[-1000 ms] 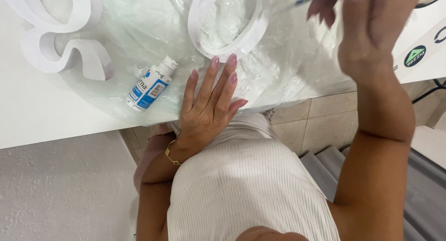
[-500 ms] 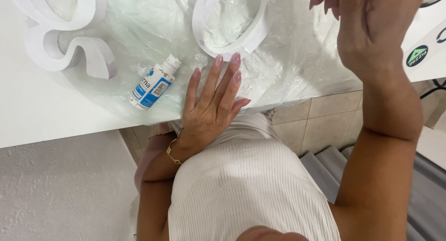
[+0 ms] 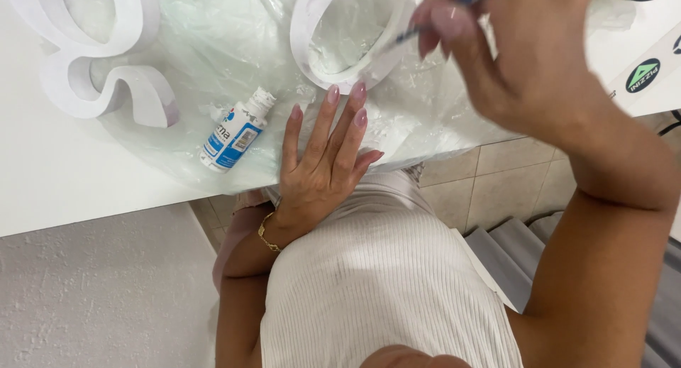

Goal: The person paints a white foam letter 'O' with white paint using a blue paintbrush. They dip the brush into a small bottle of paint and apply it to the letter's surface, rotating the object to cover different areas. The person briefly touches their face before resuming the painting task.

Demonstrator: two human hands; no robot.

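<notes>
Evidently the right hand (image 3: 528, 63) pinched a thin brush (image 3: 440, 17) over the white ring-shaped piece (image 3: 347, 38); the left hand (image 3: 323, 166), flat and open, pinned the plastic sheet (image 3: 213, 48). Wet strokes might have smeared had the sheet slipped, or toppled the nearby paint bottle (image 3: 234, 130).

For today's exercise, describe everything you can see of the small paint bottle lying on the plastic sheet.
The small bottle is white, seemingly plastic, with a blue and white label around its body and a white ribbed cap, closed. It lies on its side, tilted, cap pointing up and to the right toward the white ring-shaped piece. It rests on the clear crinkled plastic sheet over the white table. The left hand lies flat just beside it, not touching.
</notes>
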